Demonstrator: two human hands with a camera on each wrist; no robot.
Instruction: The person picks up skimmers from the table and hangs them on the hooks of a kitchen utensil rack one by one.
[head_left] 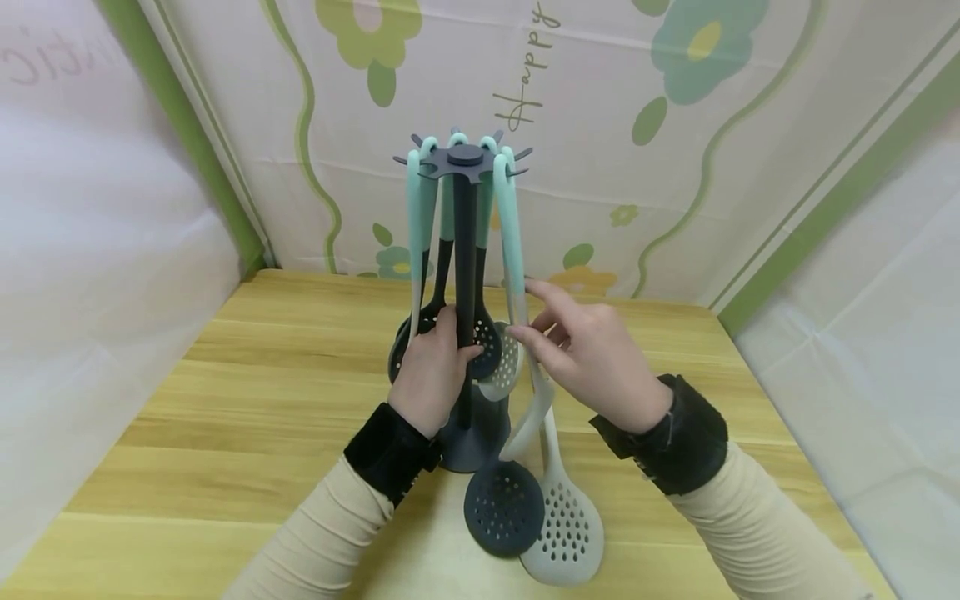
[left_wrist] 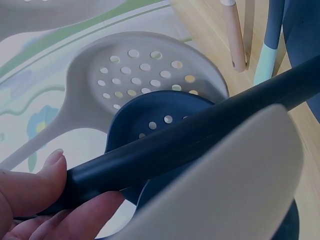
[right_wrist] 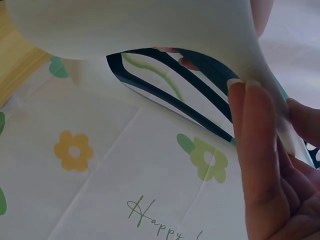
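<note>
A dark utensil stand (head_left: 465,250) with a hooked top holds several hanging utensils with mint handles. My left hand (head_left: 432,367) grips its post (left_wrist: 175,142), thumb and fingers on either side. Beside it, my right hand (head_left: 600,358) pinches a light grey utensil with a mint handle (head_left: 510,225), which hangs from the front right hook. In the right wrist view the pale body (right_wrist: 135,25) of this utensil fills the top, fingertips on its narrow part. Below it, in the head view, are a dark perforated skimmer (head_left: 504,508) and a light grey slotted turner (head_left: 570,537).
Behind the post hang dark perforated heads (head_left: 487,342) and a grey perforated skimmer (left_wrist: 145,65). The stand's round base (head_left: 468,446) sits on a wooden table (head_left: 262,400). A flower-print cloth (head_left: 585,192) rises behind, with white cloth walls at both sides.
</note>
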